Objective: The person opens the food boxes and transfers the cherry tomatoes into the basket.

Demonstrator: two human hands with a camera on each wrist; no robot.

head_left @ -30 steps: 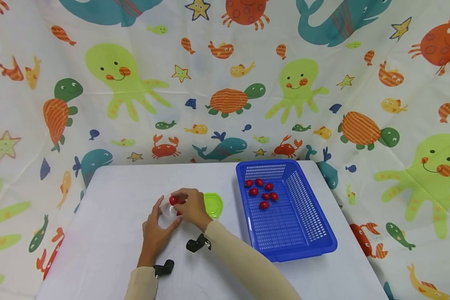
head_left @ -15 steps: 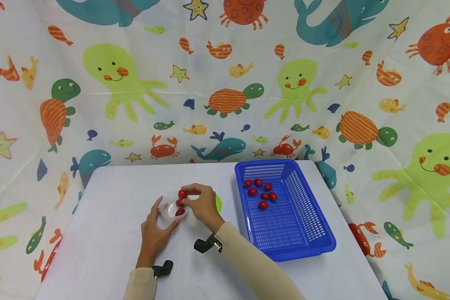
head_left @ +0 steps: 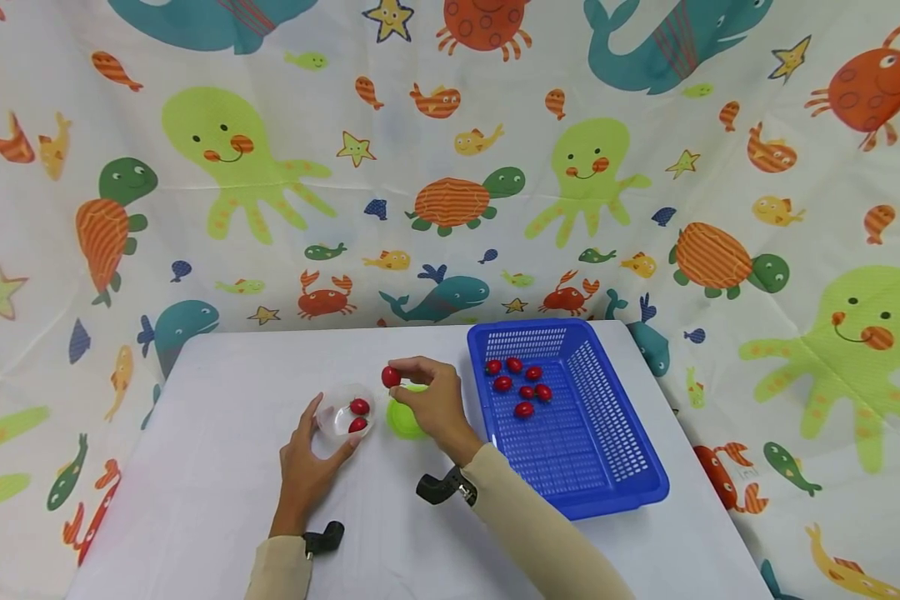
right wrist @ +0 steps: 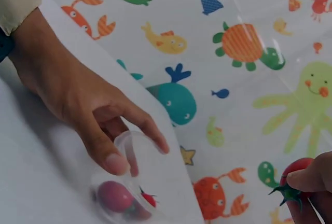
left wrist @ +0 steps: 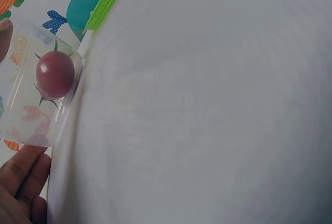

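My left hand [head_left: 303, 471] holds a clear plastic container [head_left: 330, 422] between thumb and fingers on the white table. Two red cherry tomatoes [head_left: 358, 407] show inside it from above; the left wrist view shows one cherry tomato [left wrist: 55, 75] through the clear wall. To the right of the container, my right hand [head_left: 441, 407] pinches another cherry tomato [head_left: 392, 377] between thumb and fingers. Its green stem cap shows in the right wrist view, where the held cherry tomato [right wrist: 298, 171] is partly covered by the thumb. Below that hand lies a bright green lid [head_left: 402, 423], partly hidden.
A blue perforated basket [head_left: 603, 505] stands on the right of the table, with several cherry tomatoes [head_left: 524, 409] towards its far left part. Behind the table hangs a sea-animal patterned cloth [head_left: 270, 179]. White cloth covers the table [head_left: 195, 483].
My right hand has moved from over the container to the right, carrying the cherry tomato out over the green lid. My left hand stays on the container.
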